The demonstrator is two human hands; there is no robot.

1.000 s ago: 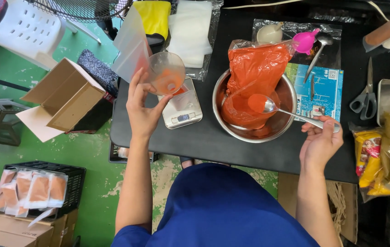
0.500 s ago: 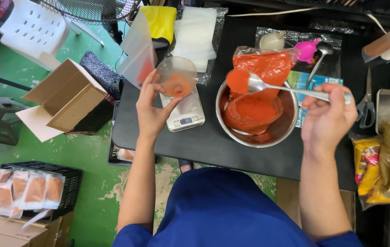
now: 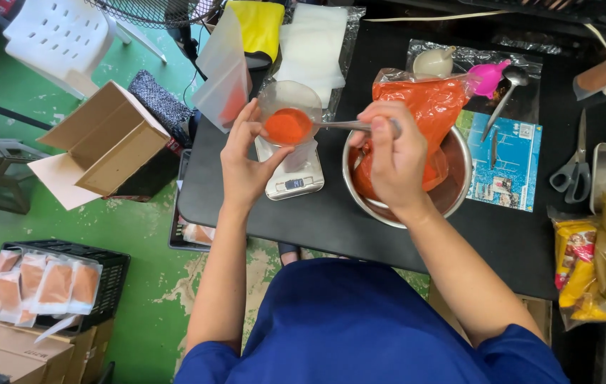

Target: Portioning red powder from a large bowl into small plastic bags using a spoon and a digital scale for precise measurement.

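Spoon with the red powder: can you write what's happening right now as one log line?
left hand: holds clear cup over scale | right hand: holds spoon, red powder, over cup | steel bowl: bag of red powder inside

Kitchen scale (image 3: 293, 178) on black table (image 3: 331, 220): small dark rectangular screen on its front edge. Open clear bag of orange-red powder (image 3: 431, 107) stands in the steel bowl (image 3: 459, 192). Blue printed card (image 3: 507, 167) lies right of the bowl. Yellow snack packets (image 3: 580, 267) at table's right edge. Open brown cardboard box (image 3: 100, 146) left of the table. Sealed clear pouches of orange powder (image 3: 43, 284) in a black crate (image 3: 114, 274), bottom left.
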